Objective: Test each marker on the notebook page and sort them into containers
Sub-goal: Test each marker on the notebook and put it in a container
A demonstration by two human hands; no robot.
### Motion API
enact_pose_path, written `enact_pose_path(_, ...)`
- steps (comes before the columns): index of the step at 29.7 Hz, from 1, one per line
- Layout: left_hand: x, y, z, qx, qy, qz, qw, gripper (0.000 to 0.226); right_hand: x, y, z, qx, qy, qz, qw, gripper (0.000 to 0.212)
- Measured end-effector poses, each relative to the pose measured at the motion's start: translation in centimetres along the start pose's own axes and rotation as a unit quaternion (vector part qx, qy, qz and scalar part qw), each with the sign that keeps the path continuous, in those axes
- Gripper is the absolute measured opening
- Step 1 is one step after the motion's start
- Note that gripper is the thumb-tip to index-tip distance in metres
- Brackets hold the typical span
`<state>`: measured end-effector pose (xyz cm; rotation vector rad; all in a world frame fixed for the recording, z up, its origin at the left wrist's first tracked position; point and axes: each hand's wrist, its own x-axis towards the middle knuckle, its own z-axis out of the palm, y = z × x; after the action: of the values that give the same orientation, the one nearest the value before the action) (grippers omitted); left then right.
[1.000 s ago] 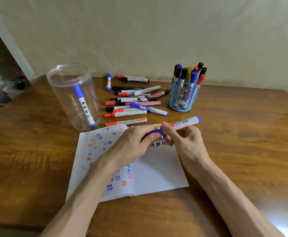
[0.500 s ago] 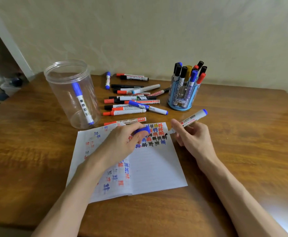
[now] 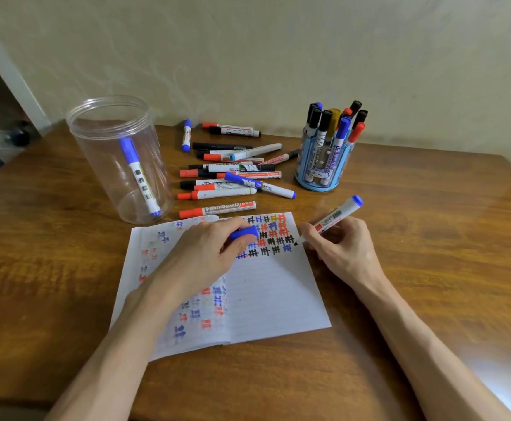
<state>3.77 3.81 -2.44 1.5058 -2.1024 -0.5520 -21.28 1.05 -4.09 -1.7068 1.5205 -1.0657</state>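
An open notebook [image 3: 272,299] lies on the wooden table, its page covered at the top with red, blue and black test marks. My right hand [image 3: 339,247] grips an uncapped white marker with a blue end [image 3: 337,214], its tip touching the page's right edge. My left hand [image 3: 205,253] rests on the page and holds the blue cap [image 3: 243,233]. A pile of several loose markers [image 3: 233,171] lies beyond the notebook. A clear plastic jar [image 3: 117,159] at the left holds one blue marker. A blue pen holder [image 3: 324,165] at the right holds several markers.
The wall runs close behind the table's far edge. Bare wood [image 3: 430,238] stretches to the right of the notebook and in front of it. A dim doorway with clutter [image 3: 2,138] shows at the far left.
My hands pulled apart, taking the blue cap off the marker. The left hand settled on the page with the cap, and the right hand brought the marker's tip down to the page.
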Motion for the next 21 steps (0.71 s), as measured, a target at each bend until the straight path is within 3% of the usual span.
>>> enact_pose_path(21, -0.04, -0.10, 0.10, 0.009, 0.007, 0.006, 1.000, 0.023, 0.06, 0.29, 0.01, -0.004, -0.008, -0.018, 1.000, 0.019)
